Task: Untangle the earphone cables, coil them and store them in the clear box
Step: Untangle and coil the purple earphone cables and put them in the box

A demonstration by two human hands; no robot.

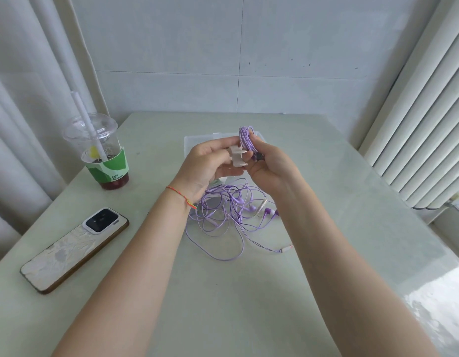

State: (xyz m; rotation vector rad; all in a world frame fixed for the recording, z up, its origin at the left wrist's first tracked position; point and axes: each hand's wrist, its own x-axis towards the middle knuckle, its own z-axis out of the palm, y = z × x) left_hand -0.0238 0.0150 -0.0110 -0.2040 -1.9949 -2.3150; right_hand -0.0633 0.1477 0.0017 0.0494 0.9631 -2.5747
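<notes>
Table (249, 292): pale green, glossy. On its left side a phone (75, 249) lies face down, camera end away from the person. Behind the phone stands a cup (104, 153), clear plastic with a domed lid, a white straw, a green sleeve and dark red liquid at the bottom. White curtain at far left, white blinds at right, tiled wall behind.

Between the forearms a tangle (229, 212) of purple earphone cable lies loose on the table, several earbuds and plugs mixed in; one plug end trails toward the right arm. The tangle sits directly below both hands and just in front of the box.

Both hands are raised above the table, close together. Left hand (210, 166): palm turned up and inward, fingers curled, pinching a small whitish winder (237, 157) with prongs pointing right. Red string bracelet at the left wrist. Right hand (270, 164): fingers closed around a coil (246, 139) of purple cable, held upright, a dark plug showing at the lower edge of the grip. Winder and coil almost touch.

Box (194, 145): clear, behind the hands, largely hidden by them; contents cannot be made out.
</notes>
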